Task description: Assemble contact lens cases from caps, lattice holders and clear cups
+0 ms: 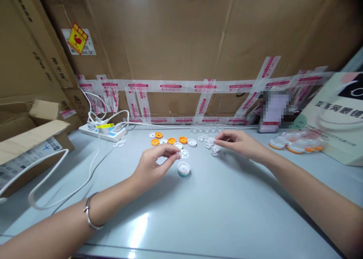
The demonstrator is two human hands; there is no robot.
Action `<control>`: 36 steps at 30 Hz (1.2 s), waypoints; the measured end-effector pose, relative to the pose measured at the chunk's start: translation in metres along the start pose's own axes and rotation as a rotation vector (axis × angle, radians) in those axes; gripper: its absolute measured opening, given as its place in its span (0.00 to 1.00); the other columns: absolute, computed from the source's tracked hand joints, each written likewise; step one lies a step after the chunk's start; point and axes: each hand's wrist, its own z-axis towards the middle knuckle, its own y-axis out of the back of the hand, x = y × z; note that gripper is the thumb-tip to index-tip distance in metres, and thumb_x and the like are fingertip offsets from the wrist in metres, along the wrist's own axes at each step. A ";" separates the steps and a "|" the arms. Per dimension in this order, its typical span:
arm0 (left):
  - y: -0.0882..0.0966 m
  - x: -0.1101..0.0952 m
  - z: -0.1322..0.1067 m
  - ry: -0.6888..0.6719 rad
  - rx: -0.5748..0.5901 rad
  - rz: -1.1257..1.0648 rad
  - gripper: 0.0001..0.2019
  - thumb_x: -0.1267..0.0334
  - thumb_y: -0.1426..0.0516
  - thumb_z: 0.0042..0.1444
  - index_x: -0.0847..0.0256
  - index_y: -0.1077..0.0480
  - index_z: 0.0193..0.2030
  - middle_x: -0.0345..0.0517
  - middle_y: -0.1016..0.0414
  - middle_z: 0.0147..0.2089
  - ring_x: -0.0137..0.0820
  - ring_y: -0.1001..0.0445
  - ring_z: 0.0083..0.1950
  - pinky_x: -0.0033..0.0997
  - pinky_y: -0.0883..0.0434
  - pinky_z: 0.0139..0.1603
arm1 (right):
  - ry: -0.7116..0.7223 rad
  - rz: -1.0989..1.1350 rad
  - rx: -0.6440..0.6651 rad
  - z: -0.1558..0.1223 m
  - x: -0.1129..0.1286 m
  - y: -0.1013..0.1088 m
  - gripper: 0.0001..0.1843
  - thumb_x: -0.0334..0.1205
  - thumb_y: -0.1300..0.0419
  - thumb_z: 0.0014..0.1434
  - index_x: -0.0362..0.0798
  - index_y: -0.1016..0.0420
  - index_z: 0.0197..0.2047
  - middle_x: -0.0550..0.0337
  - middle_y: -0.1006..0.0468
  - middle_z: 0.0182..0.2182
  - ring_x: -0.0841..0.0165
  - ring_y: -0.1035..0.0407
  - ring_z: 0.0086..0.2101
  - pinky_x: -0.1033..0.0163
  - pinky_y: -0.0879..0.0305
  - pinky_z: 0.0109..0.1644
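Note:
My left hand [153, 164] is pinched on a small white round insert [184, 153], holding it just above a white cap with a teal rim [183, 169] on the grey table [198, 213]. My right hand [238, 142] reaches into a small pile of white inserts [211, 145], fingers pinched on one of them. Behind the left hand lie a few orange rings [171, 140] and white caps [192, 142] in a loose row.
A white power strip [103, 131] with plugs and a looping white cable [56, 183] lies at the left. Open cardboard boxes [25, 145] stand at the far left. A bag of orange-and-white parts [295, 143] and a printed box [334, 115] sit at the right. Taped cardboard forms the back wall.

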 end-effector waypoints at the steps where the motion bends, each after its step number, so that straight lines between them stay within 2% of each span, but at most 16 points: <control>1: -0.001 0.000 0.000 0.039 0.004 -0.026 0.02 0.70 0.43 0.53 0.64 0.29 0.34 0.46 0.22 0.33 0.27 0.23 0.33 0.26 0.24 0.38 | 0.011 0.101 -0.008 -0.004 0.008 -0.005 0.16 0.52 0.34 0.42 0.48 0.26 0.28 0.63 0.26 0.27 0.70 0.36 0.29 0.64 0.42 0.34; 3: -0.003 -0.001 -0.001 0.118 0.016 -0.079 0.02 0.69 0.43 0.53 0.64 0.30 0.34 0.46 0.23 0.32 0.28 0.23 0.33 0.26 0.25 0.37 | 0.067 0.335 -0.007 -0.013 0.024 -0.019 0.15 0.50 0.33 0.42 0.48 0.27 0.26 0.65 0.29 0.24 0.73 0.39 0.26 0.65 0.44 0.33; 6: -0.006 -0.003 -0.002 0.178 0.044 -0.133 0.02 0.69 0.43 0.52 0.65 0.31 0.33 0.45 0.24 0.32 0.28 0.24 0.33 0.26 0.25 0.37 | 0.081 0.634 0.077 -0.025 0.043 -0.042 0.13 0.48 0.32 0.41 0.49 0.28 0.25 0.66 0.32 0.24 0.74 0.41 0.26 0.65 0.43 0.33; 10: -0.008 -0.003 -0.004 0.141 0.042 -0.138 0.01 0.69 0.42 0.52 0.63 0.30 0.33 0.44 0.24 0.32 0.28 0.25 0.34 0.27 0.26 0.38 | 0.024 0.774 0.277 -0.034 0.052 -0.061 0.10 0.46 0.33 0.44 0.49 0.26 0.26 0.63 0.30 0.28 0.72 0.38 0.30 0.64 0.41 0.38; 13: -0.008 -0.002 -0.004 0.118 0.011 -0.145 0.01 0.69 0.42 0.52 0.63 0.29 0.32 0.45 0.24 0.32 0.28 0.25 0.35 0.28 0.26 0.38 | -0.050 0.872 0.297 -0.034 0.051 -0.063 0.09 0.44 0.32 0.44 0.50 0.26 0.26 0.63 0.29 0.31 0.72 0.36 0.34 0.64 0.39 0.42; 21: -0.007 -0.006 -0.004 0.069 0.021 -0.182 0.01 0.71 0.42 0.52 0.64 0.29 0.33 0.46 0.24 0.33 0.29 0.24 0.35 0.28 0.25 0.39 | -0.181 0.878 0.319 -0.033 0.049 -0.063 0.11 0.42 0.30 0.39 0.46 0.24 0.26 0.63 0.26 0.27 0.73 0.32 0.32 0.61 0.38 0.46; 27: -0.006 -0.006 -0.004 0.045 0.036 -0.114 0.18 0.72 0.40 0.49 0.63 0.32 0.49 0.47 0.23 0.38 0.28 0.24 0.36 0.28 0.24 0.40 | -0.117 0.806 0.276 -0.032 0.047 -0.067 0.12 0.44 0.31 0.41 0.47 0.24 0.27 0.63 0.25 0.27 0.73 0.32 0.31 0.61 0.38 0.44; 32: -0.006 -0.005 -0.002 -0.066 0.029 0.041 0.08 0.69 0.39 0.50 0.62 0.26 0.39 0.46 0.22 0.34 0.28 0.25 0.33 0.28 0.26 0.35 | -0.055 0.675 0.206 -0.035 0.048 -0.074 0.13 0.47 0.32 0.42 0.46 0.25 0.27 0.61 0.24 0.27 0.70 0.32 0.31 0.61 0.39 0.41; 36: -0.005 -0.003 -0.002 -0.153 0.022 0.106 0.06 0.69 0.40 0.51 0.61 0.26 0.37 0.46 0.21 0.33 0.29 0.24 0.33 0.29 0.25 0.36 | -0.055 0.757 0.133 -0.037 0.050 -0.078 0.14 0.45 0.31 0.40 0.47 0.26 0.28 0.62 0.23 0.27 0.71 0.30 0.31 0.61 0.36 0.41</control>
